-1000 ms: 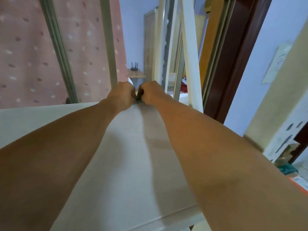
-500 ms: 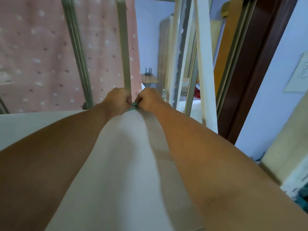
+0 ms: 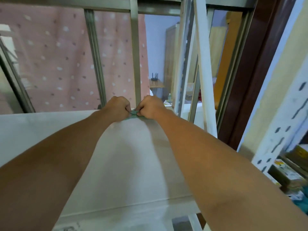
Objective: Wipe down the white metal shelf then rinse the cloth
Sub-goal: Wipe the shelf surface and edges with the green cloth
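White and flat, the shelf top [image 3: 130, 164] fills the middle of the head view and runs away from me to its far edge. Beyond that edge stands a grey window frame [image 3: 135, 55], and behind its glass hangs a pink curtain [image 3: 55, 64] with pale and dark spots. Past the shelf's far right corner I see a black router [image 3: 155, 77] on a small table. To the right of the shelf are a dark brown door frame [image 3: 260, 72] and a white slotted post [image 3: 283, 114].

Compared with half a second ago, the top bar of the window frame has come into sight. Both hands have stayed at the shelf's far edge, and more of the cloth shows between them.

Both my arms reach straight over the shelf. My left hand [image 3: 119, 105] and my right hand [image 3: 150, 106] are curled into fists, very near each other. Each one pinches an end of the green cloth [image 3: 133, 113], which lies bunched on the shelf's far edge between them.
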The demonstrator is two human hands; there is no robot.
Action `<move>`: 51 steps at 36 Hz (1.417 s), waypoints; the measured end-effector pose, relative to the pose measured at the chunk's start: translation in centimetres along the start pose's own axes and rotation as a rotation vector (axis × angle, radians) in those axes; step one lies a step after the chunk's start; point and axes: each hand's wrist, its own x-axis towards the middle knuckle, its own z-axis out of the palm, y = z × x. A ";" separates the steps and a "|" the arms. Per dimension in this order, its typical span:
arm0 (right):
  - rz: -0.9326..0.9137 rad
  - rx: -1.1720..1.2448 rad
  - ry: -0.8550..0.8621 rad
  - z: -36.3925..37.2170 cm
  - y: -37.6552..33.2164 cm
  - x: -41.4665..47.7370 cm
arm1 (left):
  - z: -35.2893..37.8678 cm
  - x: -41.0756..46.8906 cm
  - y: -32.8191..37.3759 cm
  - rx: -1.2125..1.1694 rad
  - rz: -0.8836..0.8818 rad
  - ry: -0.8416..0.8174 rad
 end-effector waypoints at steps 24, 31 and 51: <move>0.034 -0.007 0.036 -3.2 -10.7 -23.2 | -5.8 -23.2 3.3 -0.081 0.049 0.007; 0.017 -0.056 0.014 -3.7 -14.9 -27.9 | -8.1 -28.3 3.0 -0.069 0.042 -0.011; -0.024 -0.040 -0.053 -3.1 -17.8 -27.1 | -9.9 -29.6 0.1 -0.077 0.054 -0.018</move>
